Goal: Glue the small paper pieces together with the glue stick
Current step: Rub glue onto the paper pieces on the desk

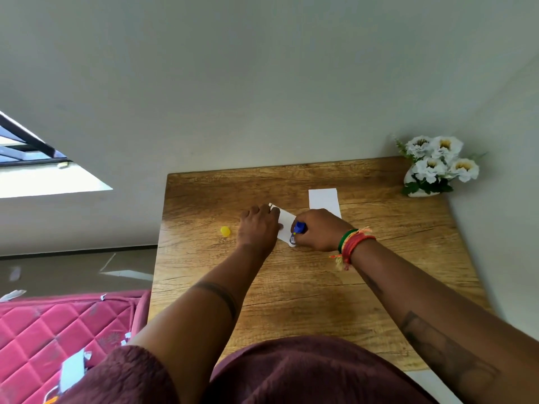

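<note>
Head cam, looking down on your wooden table (291,293): 2 hands, 2 white paper pieces, 1 glue stick, 1 yellow cap. Your left hand (258,227) lies palm down w/ fingers spread flat on the left edge of the small paper piece (286,221), pinning it to the table. Your right hand (319,230) is wrapped tight around the blue glue stick (298,230), tip tilted down and touching that same piece near its lower right corner. The 2nd paper piece (324,199), a plain white rectangle, lies flat just behind your right hand, partly hidden by it, apart from the 1st. The yellow cap (225,231) sits on the table just left of your left hand, not touching it. Thread bracelets (351,246), red, green and orange, ring your right wrist; can't count the strands. 1 white vase of white flowers (437,166) stands at the table's far right corner.
</note>
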Motion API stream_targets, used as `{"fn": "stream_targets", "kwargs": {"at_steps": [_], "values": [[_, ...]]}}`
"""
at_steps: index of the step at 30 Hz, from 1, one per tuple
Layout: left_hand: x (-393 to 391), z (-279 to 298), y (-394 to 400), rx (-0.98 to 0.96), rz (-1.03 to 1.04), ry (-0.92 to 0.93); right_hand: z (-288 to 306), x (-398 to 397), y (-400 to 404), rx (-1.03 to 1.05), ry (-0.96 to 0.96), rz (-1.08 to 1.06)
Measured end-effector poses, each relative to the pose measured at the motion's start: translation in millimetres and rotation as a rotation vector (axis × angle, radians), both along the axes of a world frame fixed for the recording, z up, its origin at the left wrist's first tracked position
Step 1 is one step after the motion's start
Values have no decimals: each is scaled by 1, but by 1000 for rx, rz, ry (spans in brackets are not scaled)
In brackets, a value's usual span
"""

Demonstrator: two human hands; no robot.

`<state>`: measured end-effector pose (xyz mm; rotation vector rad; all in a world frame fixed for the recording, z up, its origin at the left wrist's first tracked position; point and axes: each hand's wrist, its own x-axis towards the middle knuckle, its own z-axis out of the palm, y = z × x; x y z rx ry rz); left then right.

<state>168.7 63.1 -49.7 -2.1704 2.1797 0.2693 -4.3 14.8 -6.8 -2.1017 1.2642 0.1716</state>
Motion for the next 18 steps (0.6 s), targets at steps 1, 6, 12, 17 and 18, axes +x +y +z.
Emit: {"fn": "stream_targets", "kwargs": {"at_steps": [1, 6, 12, 17, 18], "values": [[0, 1, 1, 2, 2, 0, 2, -4, -3, 22, -28, -41], [0, 7, 5, 13, 12, -25, 7, -18, -12, 75, -231, -331], [1, 14, 7, -14, 45, 31, 7, -19, -7, 360, -576, -595], [8, 13, 12, -14, 6, 83, 4, -16, 2, 487, -693, -721], [10, 12, 13, -10, -13, 94, 4, -16, 3, 511, -724, -755]]}}
